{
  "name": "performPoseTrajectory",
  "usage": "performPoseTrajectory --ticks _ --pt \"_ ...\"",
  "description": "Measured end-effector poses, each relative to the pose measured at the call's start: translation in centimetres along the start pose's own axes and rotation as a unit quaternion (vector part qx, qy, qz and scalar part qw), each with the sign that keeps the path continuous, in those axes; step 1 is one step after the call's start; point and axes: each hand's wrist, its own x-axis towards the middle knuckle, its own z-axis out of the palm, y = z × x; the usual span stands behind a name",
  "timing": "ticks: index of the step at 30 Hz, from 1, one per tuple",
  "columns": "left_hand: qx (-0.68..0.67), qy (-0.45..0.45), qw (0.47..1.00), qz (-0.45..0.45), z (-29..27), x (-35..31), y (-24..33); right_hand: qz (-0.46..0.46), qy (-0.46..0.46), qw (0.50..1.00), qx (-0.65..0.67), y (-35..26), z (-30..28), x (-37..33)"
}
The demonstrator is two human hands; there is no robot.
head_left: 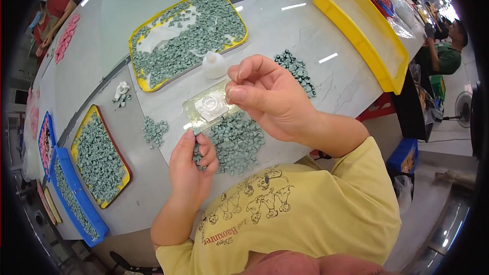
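My left hand pinches a small grey-green piece between thumb and forefinger, at the left edge of a loose pile of similar green pieces. My right hand is raised to the right of it, fingers curled toward the thumb; whatever they may hold is too small or hidden to make out. Partly behind the right fingers lies a clear, yellowish flat sheet bearing a white patch with a ring-shaped mark. Just beyond stands a white squeeze bottle with a thin nozzle.
A yellow tray of green pieces lies at the far side. Darker green pieces are scattered right of my hand, near a long yellow tray. At left are another yellow tray and a blue tray. Other people are farther off.
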Motion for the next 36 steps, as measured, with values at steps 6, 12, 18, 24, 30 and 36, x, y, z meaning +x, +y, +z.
performPoseTrajectory --ticks 6,12,18,24,30,36 --pt "0.004 0.013 1.000 -0.001 0.4 0.7 -0.8 -0.017 -0.001 1.000 -0.026 0.1 -1.1 -0.3" --pt "-0.007 -0.012 1.000 -0.007 -0.3 1.4 -1.6 -0.034 -0.019 0.998 -0.049 0.3 -1.8 -0.4" --pt "-0.013 -0.024 1.000 -0.005 -0.2 1.3 -0.8 -0.030 -0.022 0.997 -0.074 -0.1 -0.7 -0.2" --pt "-0.018 -0.030 0.999 0.002 -0.1 1.6 -0.9 -0.025 -0.037 0.996 -0.083 -0.4 -0.7 0.0" --pt "-0.013 -0.040 0.999 0.006 0.1 1.7 -1.0 -0.014 -0.042 0.996 -0.077 -0.6 -0.5 0.1" --pt "-0.001 -0.066 0.998 0.016 -0.1 1.4 -0.7 0.004 -0.057 0.995 -0.080 -0.2 -0.2 0.3"
